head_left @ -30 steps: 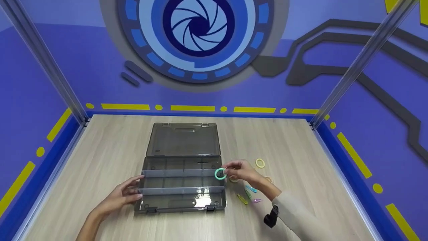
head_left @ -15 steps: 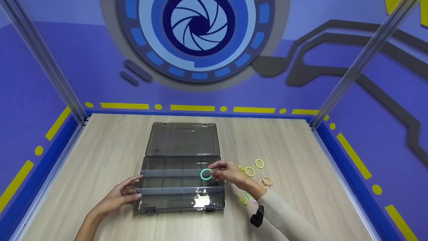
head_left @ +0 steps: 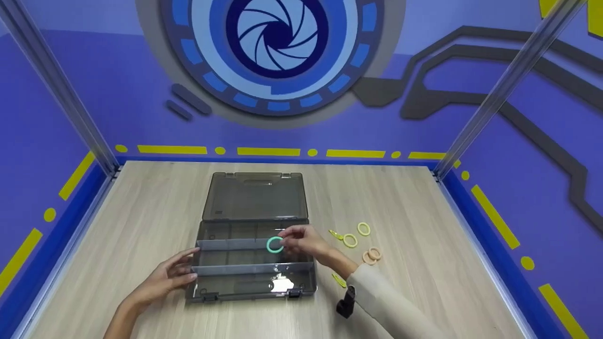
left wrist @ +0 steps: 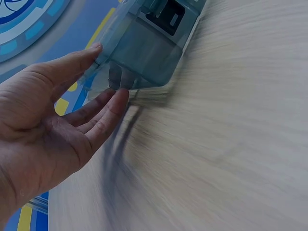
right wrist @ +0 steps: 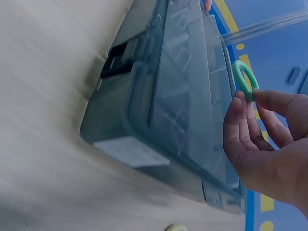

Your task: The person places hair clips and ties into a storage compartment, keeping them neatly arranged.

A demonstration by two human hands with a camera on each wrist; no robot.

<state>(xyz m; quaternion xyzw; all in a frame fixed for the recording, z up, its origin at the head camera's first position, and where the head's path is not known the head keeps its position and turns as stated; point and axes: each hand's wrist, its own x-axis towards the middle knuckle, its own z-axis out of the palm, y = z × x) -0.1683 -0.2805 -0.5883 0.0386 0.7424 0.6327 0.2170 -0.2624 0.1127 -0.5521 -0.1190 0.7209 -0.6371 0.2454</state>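
Observation:
A grey see-through box [head_left: 254, 296] with its lid [head_left: 256, 195] laid back stands on the table, split by two dividers into long rows. My right hand [head_left: 308, 245] pinches a green ring [head_left: 274, 245] above the middle of the box. In the right wrist view the ring [right wrist: 244, 81] is held between thumb and fingertips of the hand [right wrist: 269, 139]. My left hand [head_left: 162, 281] touches the box's left side with straight fingers, thumb near the front. The left wrist view has that hand [left wrist: 57, 110] with fingertips at the box's corner [left wrist: 149, 57].
Right of the box lie two yellow rings [head_left: 363, 229], two overlapping peach rings [head_left: 374, 253], a yellow clip [head_left: 335, 234] beside one ring, and another yellow-green clip [head_left: 339, 280] near my right sleeve. Blue walls with metal posts border the table.
My right hand has carried the green ring leftward from the box's right edge to over its middle. The left hand stays at the box's left side.

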